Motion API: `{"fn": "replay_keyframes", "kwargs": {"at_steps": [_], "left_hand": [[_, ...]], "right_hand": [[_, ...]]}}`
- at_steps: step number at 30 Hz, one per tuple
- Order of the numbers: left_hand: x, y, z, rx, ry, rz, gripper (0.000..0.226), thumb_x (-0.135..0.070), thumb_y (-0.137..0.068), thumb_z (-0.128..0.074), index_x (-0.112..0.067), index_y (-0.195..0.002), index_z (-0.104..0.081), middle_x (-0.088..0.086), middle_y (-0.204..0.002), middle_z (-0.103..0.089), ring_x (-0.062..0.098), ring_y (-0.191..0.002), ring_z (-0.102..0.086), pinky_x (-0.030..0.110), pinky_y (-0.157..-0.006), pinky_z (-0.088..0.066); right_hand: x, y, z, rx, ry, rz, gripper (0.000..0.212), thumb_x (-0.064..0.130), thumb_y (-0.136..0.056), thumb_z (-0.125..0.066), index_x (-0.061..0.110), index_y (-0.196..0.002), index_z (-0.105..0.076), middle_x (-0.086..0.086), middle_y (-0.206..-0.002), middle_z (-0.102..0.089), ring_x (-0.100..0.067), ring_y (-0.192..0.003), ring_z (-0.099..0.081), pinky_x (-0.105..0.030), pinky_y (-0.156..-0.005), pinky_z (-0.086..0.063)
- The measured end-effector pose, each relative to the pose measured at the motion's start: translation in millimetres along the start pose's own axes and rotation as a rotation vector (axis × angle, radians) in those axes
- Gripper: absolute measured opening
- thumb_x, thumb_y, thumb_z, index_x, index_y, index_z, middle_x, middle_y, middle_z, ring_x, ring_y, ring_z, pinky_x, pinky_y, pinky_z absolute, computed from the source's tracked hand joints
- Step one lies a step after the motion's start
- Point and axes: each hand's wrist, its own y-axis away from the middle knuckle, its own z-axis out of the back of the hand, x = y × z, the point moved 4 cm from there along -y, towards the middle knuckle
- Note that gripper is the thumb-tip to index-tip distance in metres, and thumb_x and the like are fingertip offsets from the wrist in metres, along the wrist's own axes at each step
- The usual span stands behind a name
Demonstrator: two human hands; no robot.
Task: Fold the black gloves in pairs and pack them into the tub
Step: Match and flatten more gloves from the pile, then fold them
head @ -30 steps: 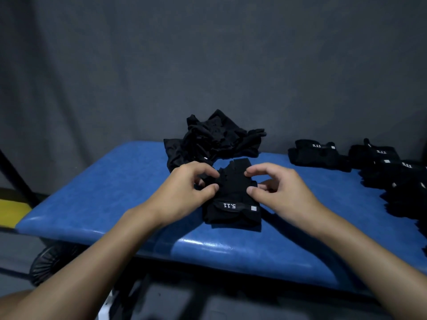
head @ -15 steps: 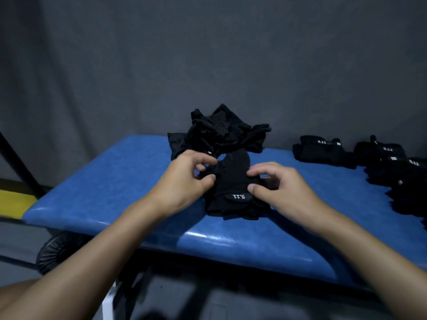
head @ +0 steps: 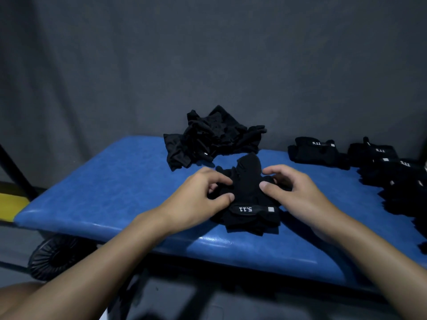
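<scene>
A pair of black gloves [head: 248, 199] with a white "5.11" wrist label lies near the front edge of the blue padded table [head: 111, 181]. My left hand [head: 198, 199] pinches its left side between thumb and fingers. My right hand [head: 293, 192] grips its right side the same way. The glove's finger end bulges up between my hands. A loose heap of unfolded black gloves [head: 212, 137] lies behind, against the wall. No tub is in view.
Several folded glove pairs [head: 316, 151] with white labels sit in a group at the table's right end [head: 397, 179]. A grey curtain hangs behind. Below the table's left front is a round black object [head: 57, 257]. A yellow strip [head: 11, 204] shows at far left.
Both hands have worked the pair inward and bunched it up; the finger end now humps up between them. The label now reads upside down to me. My view has shifted slightly.
</scene>
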Motion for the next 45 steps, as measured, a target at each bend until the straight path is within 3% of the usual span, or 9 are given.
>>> {"fn": "replay_keyframes", "kwargs": {"at_steps": [5, 13, 15, 18, 21, 26, 30, 35, 45], "left_hand": [[-6, -3, -8, -0.018, -0.088, -0.025, 0.028, -0.037, -0.090, -0.069, -0.030, -0.117, -0.066, -0.018, -0.113, -0.048, 0.002, -0.108, -0.052, 0.017, -0.094, -0.041], [-10, -11, -7, -0.030, -0.228, -0.047, 0.031, -0.042, -0.090, -0.066, -0.038, -0.121, -0.064, -0.016, -0.109, -0.051, 0.009, -0.109, -0.047, 0.039, -0.104, -0.041], [-12, -11, -9, -0.017, -0.262, -0.068, 0.030, -0.042, -0.091, -0.064, -0.039, -0.121, -0.065, -0.018, -0.109, -0.051, 0.008, -0.107, -0.044, 0.038, -0.104, -0.038], [-10, -12, -11, -0.008, -0.328, -0.083, 0.033, -0.044, -0.093, -0.061, -0.034, -0.124, -0.066, -0.020, -0.112, -0.048, 0.005, -0.109, -0.041, 0.035, -0.105, -0.033], [-7, -12, -12, -0.009, -0.351, -0.089, 0.039, -0.044, -0.094, -0.060, -0.029, -0.129, -0.064, -0.022, -0.113, -0.046, 0.003, -0.112, -0.041, 0.034, -0.106, -0.030], [-12, -14, -6, -0.063, -0.250, -0.137, 0.049, -0.048, -0.088, -0.059, -0.022, -0.129, -0.064, -0.023, -0.114, -0.048, 0.000, -0.112, -0.048, 0.037, -0.105, -0.039], [-23, -13, 4, -0.188, -0.065, -0.170, 0.044, -0.025, -0.087, -0.072, -0.018, -0.129, -0.063, -0.022, -0.115, -0.047, -0.007, -0.108, -0.051, 0.007, -0.089, -0.040], [-29, -12, 6, -0.217, 0.137, -0.167, 0.053, -0.009, -0.084, -0.076, -0.018, -0.133, -0.059, -0.014, -0.123, -0.047, 0.003, -0.100, -0.059, 0.016, -0.089, -0.048], [-20, -17, 6, -0.144, 0.221, 0.024, 0.055, -0.012, -0.084, -0.077, -0.015, -0.136, -0.058, -0.017, -0.132, -0.047, 0.009, -0.097, -0.061, 0.008, -0.080, -0.047]], "right_hand": [[-8, 9, 22, -0.041, 0.034, -0.034, 0.026, 0.014, -0.087, -0.067, 0.034, -0.101, -0.062, 0.003, -0.088, -0.054, -0.013, -0.076, -0.053, -0.027, -0.071, -0.043], [3, 17, 14, 0.103, 0.139, 0.111, 0.027, 0.025, -0.092, -0.065, 0.042, -0.113, -0.063, 0.017, -0.116, -0.063, 0.007, -0.113, -0.054, -0.024, -0.102, -0.040], [4, 15, 10, 0.126, 0.220, 0.135, 0.019, 0.041, -0.090, -0.063, 0.048, -0.107, -0.065, 0.020, -0.112, -0.063, 0.005, -0.113, -0.054, -0.032, -0.107, -0.037], [2, 13, 6, 0.122, 0.276, 0.134, 0.036, 0.065, -0.073, -0.052, 0.051, -0.104, -0.064, 0.026, -0.109, -0.061, 0.003, -0.111, -0.055, -0.044, -0.109, -0.035], [7, 11, 7, 0.098, 0.202, 0.176, 0.031, 0.048, -0.083, -0.062, 0.037, -0.112, -0.067, 0.024, -0.103, -0.060, 0.002, -0.098, -0.058, -0.033, -0.098, -0.042], [17, 12, 11, 0.076, 0.113, 0.280, 0.030, 0.008, -0.091, -0.065, 0.017, -0.120, -0.066, 0.015, -0.109, -0.060, -0.002, -0.108, -0.058, -0.013, -0.095, -0.041], [19, 12, 14, 0.064, 0.089, 0.313, 0.035, 0.005, -0.091, -0.064, 0.016, -0.123, -0.065, 0.015, -0.113, -0.059, 0.007, -0.107, -0.054, -0.006, -0.090, -0.035], [21, 7, 15, 0.033, 0.075, 0.310, 0.033, 0.009, -0.093, -0.060, 0.020, -0.124, -0.064, 0.017, -0.117, -0.059, 0.003, -0.113, -0.053, -0.009, -0.095, -0.035], [9, 1, 9, 0.068, 0.196, 0.222, 0.037, 0.019, -0.092, -0.064, 0.021, -0.129, -0.061, 0.015, -0.114, -0.058, -0.001, -0.112, -0.055, -0.015, -0.097, -0.038]]}}
